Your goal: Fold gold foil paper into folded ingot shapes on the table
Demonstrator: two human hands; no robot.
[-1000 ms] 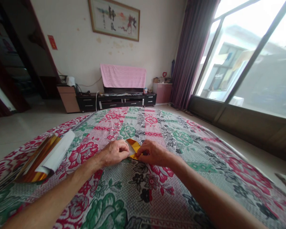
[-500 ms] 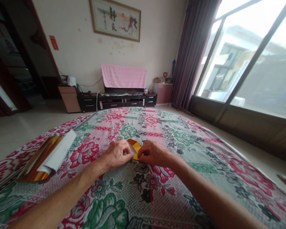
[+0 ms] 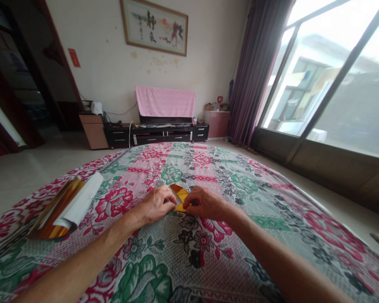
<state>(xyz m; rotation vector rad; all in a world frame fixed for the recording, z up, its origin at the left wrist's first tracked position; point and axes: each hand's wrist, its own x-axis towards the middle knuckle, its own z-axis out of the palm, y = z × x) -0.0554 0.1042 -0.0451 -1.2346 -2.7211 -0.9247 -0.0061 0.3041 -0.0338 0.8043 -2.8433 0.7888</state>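
Observation:
Between my two hands is a small piece of shiny gold paper, partly folded, with a pale underside showing on its left. My left hand pinches its near left edge between thumb and fingers. On the other side my right hand is closed on the right edge, its fingertips curled in. Both hands rest low over the flowered cloth. The fingers cover much of the paper's lower edge.
To the left lies a stack of gold and white paper sheets, curled at the edges. Past the cloth-covered surface stands a low black cabinet with a pink cloth above it. A large window is on the right.
The view has shifted very slightly. Both hands keep their pinch on the gold paper, with hardly any movement of the fingers.

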